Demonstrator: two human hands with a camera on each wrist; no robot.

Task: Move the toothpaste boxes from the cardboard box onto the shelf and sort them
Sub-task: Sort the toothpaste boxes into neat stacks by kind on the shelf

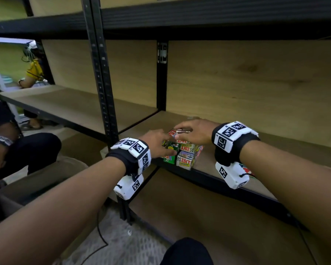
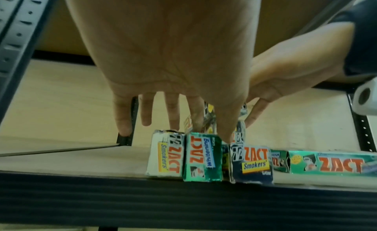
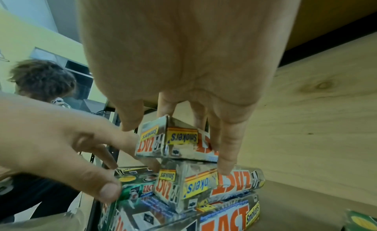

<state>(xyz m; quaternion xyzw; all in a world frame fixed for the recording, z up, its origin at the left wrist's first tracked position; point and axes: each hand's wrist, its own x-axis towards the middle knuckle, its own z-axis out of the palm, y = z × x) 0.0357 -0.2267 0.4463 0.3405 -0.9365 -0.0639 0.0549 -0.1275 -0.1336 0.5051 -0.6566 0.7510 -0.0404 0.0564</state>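
Several Zact toothpaste boxes [image 1: 183, 155] are stacked at the front edge of the middle shelf [image 1: 275, 150]. My right hand [image 1: 182, 133] holds the top white Smokers box [image 3: 173, 141] between its thumb [image 3: 130, 118] and fingers [image 3: 226, 153]. My left hand [image 1: 166, 148] reaches in from the left with fairly straight fingers [image 2: 146, 112], its thumb [image 3: 110, 192] pressing on a green Whitening box [image 2: 202, 157]. In the left wrist view the front row shows white [image 2: 165, 155], green and dark blue [image 2: 253, 165] box ends. One green box [image 2: 330, 163] lies lengthwise to the right.
A black upright post [image 1: 101, 83] stands just left of the stack. The shelf board runs bare to the right and back. A seated person [image 1: 27, 148] is close on my left, beside a brown cardboard surface [image 1: 42, 180]. A cable [image 1: 101, 240] crosses the floor.
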